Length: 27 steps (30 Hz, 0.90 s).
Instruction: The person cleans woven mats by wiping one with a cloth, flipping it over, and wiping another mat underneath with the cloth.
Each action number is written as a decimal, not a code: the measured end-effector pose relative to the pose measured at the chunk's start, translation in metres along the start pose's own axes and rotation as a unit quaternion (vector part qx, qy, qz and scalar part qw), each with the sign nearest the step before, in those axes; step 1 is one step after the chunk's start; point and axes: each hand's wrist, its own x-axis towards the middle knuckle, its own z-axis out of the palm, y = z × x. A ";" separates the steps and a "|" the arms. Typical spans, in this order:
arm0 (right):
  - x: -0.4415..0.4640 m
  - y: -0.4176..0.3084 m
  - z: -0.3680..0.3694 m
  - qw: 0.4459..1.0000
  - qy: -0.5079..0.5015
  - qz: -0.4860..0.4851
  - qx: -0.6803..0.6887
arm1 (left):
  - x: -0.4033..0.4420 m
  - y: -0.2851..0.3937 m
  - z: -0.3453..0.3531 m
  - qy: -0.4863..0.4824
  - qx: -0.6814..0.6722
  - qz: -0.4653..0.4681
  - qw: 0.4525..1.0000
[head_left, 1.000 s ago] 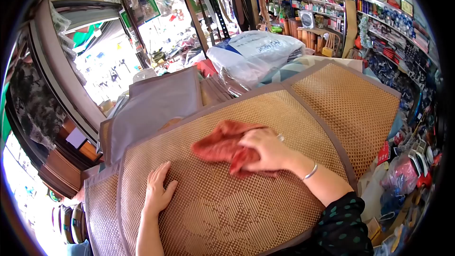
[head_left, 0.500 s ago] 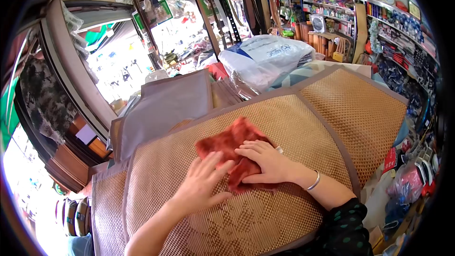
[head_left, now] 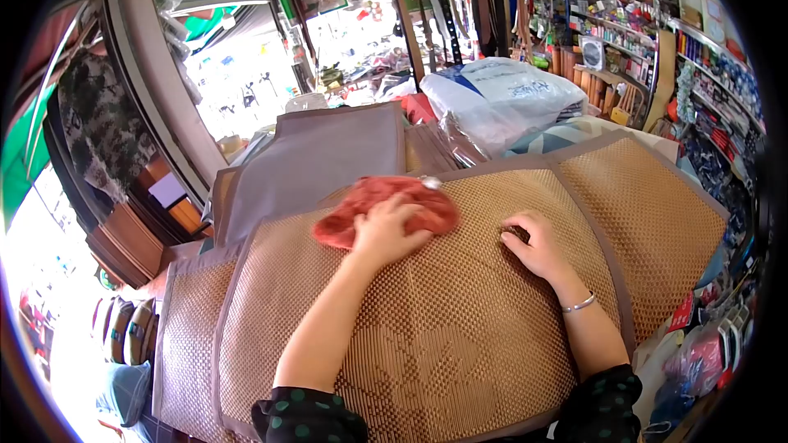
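A brown woven mat (head_left: 460, 303) with a grey-brown border lies spread out before me, a patterned patch near its front edge. On the mat's far part is a crumpled red cloth (head_left: 345, 226), slightly blurred. My left hand (head_left: 386, 234) presses on the cloth, fingers bent over it. To the right, my right hand (head_left: 533, 246) rests on or just above the mat, fingers curled and thumb apart, with no cloth in it. A silver bangle (head_left: 579, 303) circles my right wrist.
Behind the mat lie a folded grey mat (head_left: 328, 156) and a white plastic-wrapped bundle (head_left: 513, 98). Another woven panel (head_left: 640, 209) extends right. Stocked shelves (head_left: 706, 74) stand at the right, and packed goods (head_left: 698, 361) crowd the right edge.
My left hand has come across onto the red cloth. My right hand has let go of it and moved right. The cloth has shifted away and to the left on the mat.
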 end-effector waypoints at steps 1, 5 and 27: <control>0.001 0.001 0.000 1.000 -0.001 0.002 0.015 | -0.003 -0.025 -0.006 0.007 -0.014 -0.046 0.999; 0.001 -0.005 0.000 1.000 0.000 0.000 -0.016 | -0.043 -0.078 -0.030 0.043 0.007 -0.120 0.992; -0.005 -0.004 0.004 0.998 -0.013 0.010 -0.067 | -0.095 -0.140 -0.059 0.031 0.004 -0.272 0.962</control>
